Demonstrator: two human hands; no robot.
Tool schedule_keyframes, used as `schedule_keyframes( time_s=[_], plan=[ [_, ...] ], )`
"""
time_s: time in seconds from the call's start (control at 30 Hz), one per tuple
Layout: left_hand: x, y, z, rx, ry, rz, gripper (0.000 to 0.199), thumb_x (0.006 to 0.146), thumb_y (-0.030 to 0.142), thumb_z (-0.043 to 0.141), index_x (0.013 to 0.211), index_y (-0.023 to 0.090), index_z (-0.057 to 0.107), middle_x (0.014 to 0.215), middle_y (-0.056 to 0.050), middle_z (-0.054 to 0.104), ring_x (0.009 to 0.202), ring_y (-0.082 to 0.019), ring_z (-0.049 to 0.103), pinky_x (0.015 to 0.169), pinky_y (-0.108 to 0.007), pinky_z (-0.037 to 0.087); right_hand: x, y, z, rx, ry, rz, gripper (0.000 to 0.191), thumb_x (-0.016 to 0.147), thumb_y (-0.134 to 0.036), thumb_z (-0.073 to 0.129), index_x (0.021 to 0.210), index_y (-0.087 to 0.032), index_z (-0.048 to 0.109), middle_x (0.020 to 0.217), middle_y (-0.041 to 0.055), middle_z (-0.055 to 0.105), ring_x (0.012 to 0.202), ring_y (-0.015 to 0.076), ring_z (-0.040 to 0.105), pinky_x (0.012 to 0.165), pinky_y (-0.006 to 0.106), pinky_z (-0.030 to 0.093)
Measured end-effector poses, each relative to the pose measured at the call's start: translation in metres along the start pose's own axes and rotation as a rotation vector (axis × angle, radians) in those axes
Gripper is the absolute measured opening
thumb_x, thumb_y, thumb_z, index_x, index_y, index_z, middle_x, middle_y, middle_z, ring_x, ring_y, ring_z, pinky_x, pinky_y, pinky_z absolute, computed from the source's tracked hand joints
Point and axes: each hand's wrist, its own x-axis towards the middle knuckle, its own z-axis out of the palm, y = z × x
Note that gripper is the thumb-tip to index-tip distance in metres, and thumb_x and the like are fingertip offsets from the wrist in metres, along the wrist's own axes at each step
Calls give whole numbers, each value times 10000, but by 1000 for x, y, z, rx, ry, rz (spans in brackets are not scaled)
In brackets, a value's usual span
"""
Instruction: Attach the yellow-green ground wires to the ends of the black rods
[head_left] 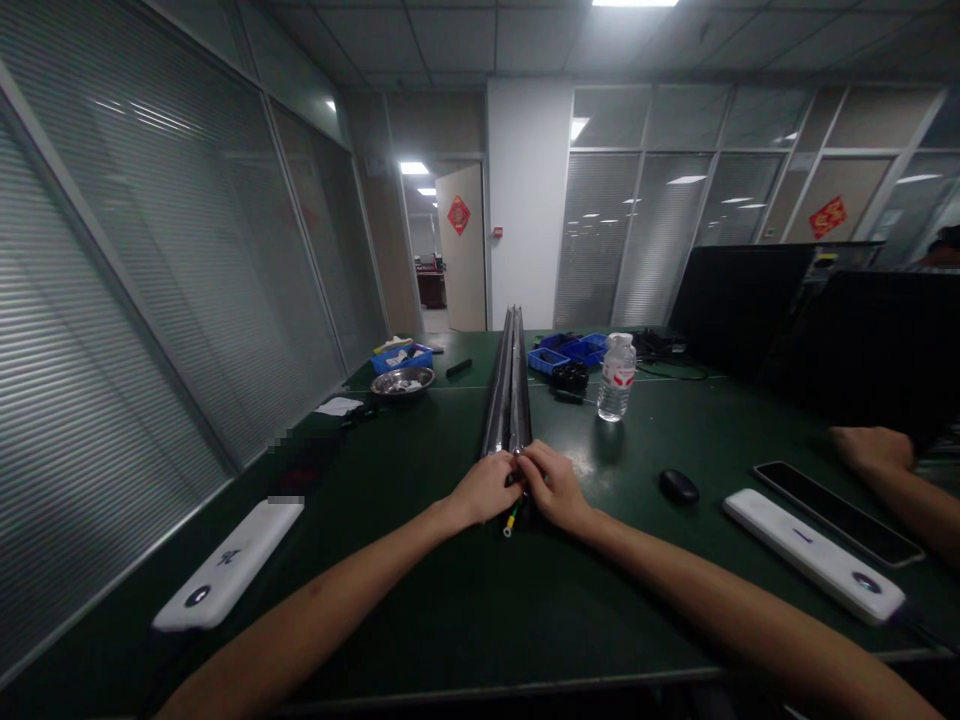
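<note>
A pair of long dark, shiny rails runs lengthwise away from me on the green table. At their near end my left hand and my right hand meet, fingers curled and pressed close together. What is pinched between the fingertips is small and mostly hidden by them. Just below, a short yellow-green wire with a ring terminal sticks out toward me between the hands. Whether either hand grips this wire or the rail ends, I cannot tell.
Left lie a metal bowl, a blue bin and a white power bank. Right stand a water bottle, blue bins, a mouse, another power bank and a phone. Another person's hand rests far right.
</note>
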Motion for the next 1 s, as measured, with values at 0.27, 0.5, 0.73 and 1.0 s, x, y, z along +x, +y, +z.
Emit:
schedule_keyframes(
  time_s=[0.27, 0.5, 0.73, 1.0],
  plan=[
    [1, -2, 0, 12, -22, 42, 207, 919, 258, 512, 909, 154, 691, 1082, -89, 672, 956, -206, 639, 895, -301, 500, 3, 4, 1, -6, 55, 97, 269, 1004, -298, 481, 821, -182, 640, 754, 21, 588, 684, 150, 558, 632, 258, 406],
    [0, 1, -1, -18, 5, 16, 256, 872, 280, 575, 1077, 162, 672, 1132, -96, 673, 1017, -228, 636, 938, -315, 489, 0, 4, 1, -82, 111, 79, 305, 979, -321, 533, 778, -182, 715, 653, 16, 551, 577, 139, 508, 555, 263, 381],
    [-1, 1, -2, 1, -12, 11, 220, 902, 269, 541, 1033, 158, 678, 1145, -101, 662, 1004, -220, 637, 909, -305, 493, 1, 2, 1, -37, 82, 84, 267, 991, -319, 507, 838, -181, 677, 728, 21, 559, 644, 146, 530, 597, 264, 401],
    [-1, 0, 1, -3, 12, -4, 211, 904, 280, 555, 1014, 157, 685, 1064, -91, 678, 969, -219, 636, 886, -303, 485, 2, 5, 2, 53, 66, 110, 264, 996, -329, 505, 798, -182, 601, 770, 7, 536, 690, 140, 532, 633, 251, 401]
  ],
)
